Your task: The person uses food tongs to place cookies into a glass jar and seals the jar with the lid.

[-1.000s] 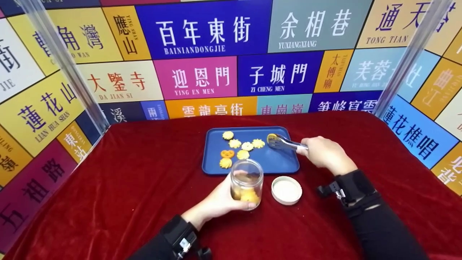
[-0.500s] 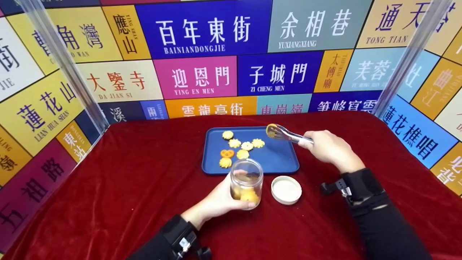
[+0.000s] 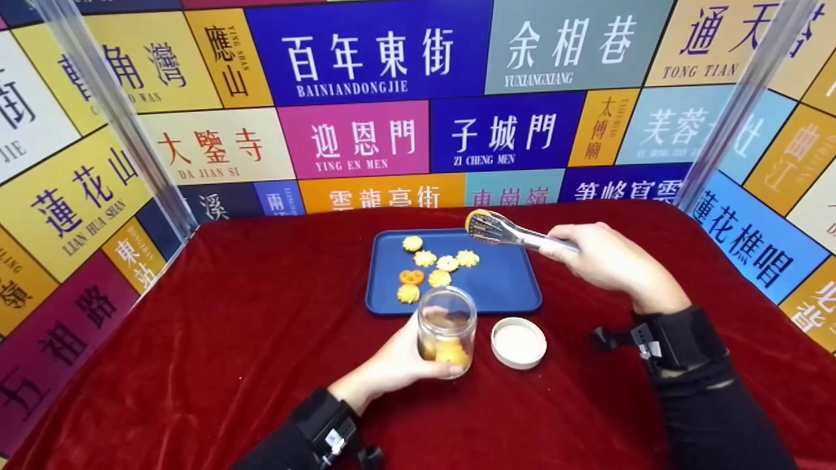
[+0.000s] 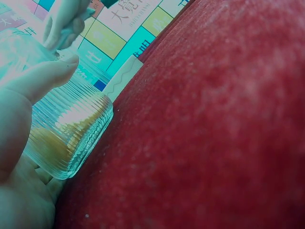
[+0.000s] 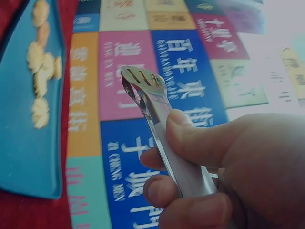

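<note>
My left hand (image 3: 398,356) grips a clear glass jar (image 3: 447,313) standing on the cloth, its mouth uncovered. Several yellow cookies (image 3: 450,353) lie at its bottom; ribbed glass shows in the left wrist view. Metal tongs (image 3: 522,236) are held in my right hand (image 3: 597,258), raised above the far right part of the blue tray (image 3: 506,287). An orange-yellow rim of a cookie (image 3: 479,215) shows at the tongs' slotted tip, mostly hidden by the metal. On the tray lie several pale yellow cookies (image 3: 447,264) and one pretzel-shaped piece (image 3: 411,277).
A round white lid (image 3: 518,343) lies right of the jar, in front of the tray. Dark red cloth (image 3: 261,326) covers the table. Behind stand panels with coloured name signs (image 3: 366,59) and clear upright posts (image 3: 738,111).
My right hand has lifted the tongs with the cookie off the tray's right side, and moved them up and slightly left at the tip. My left hand and the jar have stayed put.
</note>
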The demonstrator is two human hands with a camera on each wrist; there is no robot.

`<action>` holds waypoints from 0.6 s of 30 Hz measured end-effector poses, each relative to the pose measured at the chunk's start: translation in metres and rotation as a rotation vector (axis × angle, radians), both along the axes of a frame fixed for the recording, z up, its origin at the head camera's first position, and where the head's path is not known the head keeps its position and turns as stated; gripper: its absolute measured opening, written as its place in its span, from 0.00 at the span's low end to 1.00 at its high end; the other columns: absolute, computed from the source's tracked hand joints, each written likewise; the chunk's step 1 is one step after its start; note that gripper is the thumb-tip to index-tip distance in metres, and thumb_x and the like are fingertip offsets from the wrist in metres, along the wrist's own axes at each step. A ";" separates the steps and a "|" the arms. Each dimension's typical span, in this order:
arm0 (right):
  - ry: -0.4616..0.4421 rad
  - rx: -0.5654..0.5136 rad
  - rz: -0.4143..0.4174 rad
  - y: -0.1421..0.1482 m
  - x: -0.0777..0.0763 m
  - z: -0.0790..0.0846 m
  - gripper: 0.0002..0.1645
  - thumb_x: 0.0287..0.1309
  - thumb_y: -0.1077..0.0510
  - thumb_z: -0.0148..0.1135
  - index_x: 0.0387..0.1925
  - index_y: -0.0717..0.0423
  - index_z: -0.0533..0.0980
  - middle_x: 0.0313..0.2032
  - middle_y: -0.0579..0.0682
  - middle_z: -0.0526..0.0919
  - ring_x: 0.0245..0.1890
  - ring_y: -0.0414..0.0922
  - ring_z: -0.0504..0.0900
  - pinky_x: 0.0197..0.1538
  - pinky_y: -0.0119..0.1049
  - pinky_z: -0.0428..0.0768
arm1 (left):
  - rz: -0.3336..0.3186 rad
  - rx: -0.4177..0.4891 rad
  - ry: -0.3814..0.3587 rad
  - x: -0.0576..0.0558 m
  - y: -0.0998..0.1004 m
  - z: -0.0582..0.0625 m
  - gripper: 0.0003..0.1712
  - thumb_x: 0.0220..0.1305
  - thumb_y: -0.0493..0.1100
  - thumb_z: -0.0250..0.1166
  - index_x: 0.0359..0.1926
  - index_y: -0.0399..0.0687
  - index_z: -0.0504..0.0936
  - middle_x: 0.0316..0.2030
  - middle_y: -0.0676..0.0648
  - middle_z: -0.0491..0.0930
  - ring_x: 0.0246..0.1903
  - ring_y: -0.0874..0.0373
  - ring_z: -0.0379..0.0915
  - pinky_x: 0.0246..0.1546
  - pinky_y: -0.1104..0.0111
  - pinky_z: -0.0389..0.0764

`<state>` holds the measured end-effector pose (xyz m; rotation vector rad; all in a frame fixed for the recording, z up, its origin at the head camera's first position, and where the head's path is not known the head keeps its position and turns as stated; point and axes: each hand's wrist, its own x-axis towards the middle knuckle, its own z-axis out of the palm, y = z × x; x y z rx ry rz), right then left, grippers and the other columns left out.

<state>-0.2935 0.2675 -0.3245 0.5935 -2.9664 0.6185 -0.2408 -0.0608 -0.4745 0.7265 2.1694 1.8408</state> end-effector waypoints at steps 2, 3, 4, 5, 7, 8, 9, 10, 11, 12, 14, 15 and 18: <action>0.008 0.000 0.017 -0.002 0.006 0.006 0.13 0.77 0.47 0.63 0.49 0.50 0.85 0.24 0.44 0.74 0.27 0.45 0.73 0.35 0.43 0.69 | -0.002 0.002 -0.002 0.000 0.000 0.000 0.48 0.53 0.39 0.83 0.71 0.43 0.67 0.57 0.49 0.84 0.56 0.56 0.81 0.63 0.63 0.77; 0.013 0.002 0.024 -0.003 0.010 0.009 0.13 0.77 0.47 0.63 0.50 0.49 0.85 0.24 0.44 0.74 0.27 0.45 0.73 0.35 0.43 0.69 | -0.003 0.002 -0.003 0.000 0.000 0.000 0.48 0.53 0.39 0.83 0.71 0.43 0.66 0.57 0.49 0.84 0.56 0.55 0.81 0.63 0.63 0.77; 0.018 0.004 0.031 -0.005 0.014 0.012 0.13 0.77 0.47 0.63 0.50 0.49 0.85 0.24 0.44 0.75 0.27 0.45 0.73 0.34 0.43 0.70 | -0.003 0.003 -0.003 0.000 0.000 0.000 0.49 0.53 0.39 0.83 0.71 0.43 0.66 0.57 0.49 0.84 0.56 0.55 0.81 0.63 0.63 0.77; 0.025 0.006 0.040 -0.006 0.017 0.015 0.13 0.77 0.47 0.62 0.50 0.48 0.85 0.24 0.44 0.75 0.26 0.45 0.73 0.34 0.43 0.70 | -0.002 0.002 -0.003 0.000 0.000 0.000 0.49 0.53 0.39 0.83 0.71 0.43 0.66 0.57 0.49 0.84 0.56 0.55 0.81 0.63 0.63 0.77; 0.038 0.010 0.064 -0.008 0.025 0.021 0.12 0.77 0.46 0.62 0.50 0.46 0.85 0.24 0.44 0.74 0.26 0.44 0.73 0.34 0.42 0.71 | -0.002 -0.002 -0.001 0.000 0.000 0.000 0.49 0.53 0.39 0.83 0.71 0.44 0.66 0.57 0.49 0.84 0.55 0.56 0.81 0.63 0.63 0.77; 0.044 0.010 0.079 -0.009 0.028 0.023 0.12 0.78 0.45 0.62 0.49 0.45 0.85 0.24 0.43 0.74 0.26 0.44 0.73 0.34 0.42 0.71 | -0.001 -0.005 0.001 0.000 0.000 0.000 0.49 0.53 0.39 0.84 0.71 0.44 0.66 0.57 0.49 0.84 0.55 0.56 0.81 0.63 0.63 0.77; 0.046 0.006 0.095 -0.010 0.032 0.026 0.11 0.78 0.45 0.62 0.48 0.43 0.85 0.23 0.43 0.74 0.25 0.43 0.73 0.33 0.41 0.71 | 0.001 -0.008 0.004 0.000 0.001 0.000 0.49 0.53 0.40 0.84 0.71 0.44 0.67 0.57 0.50 0.84 0.55 0.56 0.81 0.63 0.64 0.77; 0.041 0.000 0.114 -0.011 0.035 0.028 0.10 0.78 0.44 0.61 0.47 0.42 0.84 0.22 0.42 0.73 0.23 0.42 0.73 0.32 0.40 0.72 | 0.000 -0.008 0.005 -0.001 0.001 0.000 0.49 0.53 0.40 0.84 0.71 0.44 0.67 0.57 0.50 0.84 0.56 0.56 0.81 0.63 0.64 0.77; 0.035 -0.003 0.132 -0.012 0.038 0.029 0.10 0.78 0.44 0.61 0.46 0.41 0.84 0.22 0.41 0.73 0.22 0.41 0.73 0.30 0.39 0.72 | -0.003 -0.006 0.007 -0.001 0.001 0.000 0.49 0.53 0.39 0.84 0.71 0.44 0.67 0.57 0.50 0.84 0.56 0.56 0.81 0.64 0.64 0.76; 0.028 -0.005 0.152 -0.013 0.041 0.031 0.10 0.78 0.43 0.60 0.44 0.40 0.83 0.21 0.41 0.72 0.20 0.40 0.73 0.29 0.38 0.72 | -0.005 -0.003 0.008 -0.001 0.001 -0.001 0.48 0.53 0.39 0.83 0.71 0.44 0.66 0.57 0.49 0.84 0.56 0.56 0.81 0.64 0.65 0.76; 0.012 -0.002 0.190 -0.014 0.045 0.033 0.10 0.78 0.41 0.60 0.41 0.38 0.82 0.20 0.39 0.72 0.19 0.38 0.73 0.27 0.36 0.72 | -0.009 0.005 0.006 -0.001 0.001 -0.001 0.48 0.53 0.39 0.83 0.71 0.43 0.66 0.57 0.49 0.84 0.57 0.56 0.81 0.64 0.65 0.75; 0.001 0.002 0.209 -0.014 0.046 0.033 0.11 0.78 0.41 0.60 0.40 0.37 0.81 0.20 0.38 0.72 0.18 0.37 0.73 0.26 0.36 0.72 | -0.011 0.008 0.006 -0.001 0.000 -0.001 0.48 0.53 0.39 0.83 0.71 0.43 0.66 0.57 0.49 0.84 0.57 0.56 0.81 0.65 0.66 0.75; -0.024 0.025 0.259 -0.016 0.050 0.034 0.11 0.78 0.40 0.59 0.38 0.35 0.81 0.20 0.36 0.71 0.18 0.36 0.72 0.26 0.35 0.72 | -0.014 0.012 0.007 -0.002 0.000 -0.001 0.48 0.53 0.39 0.83 0.71 0.43 0.66 0.58 0.49 0.84 0.57 0.56 0.81 0.65 0.66 0.75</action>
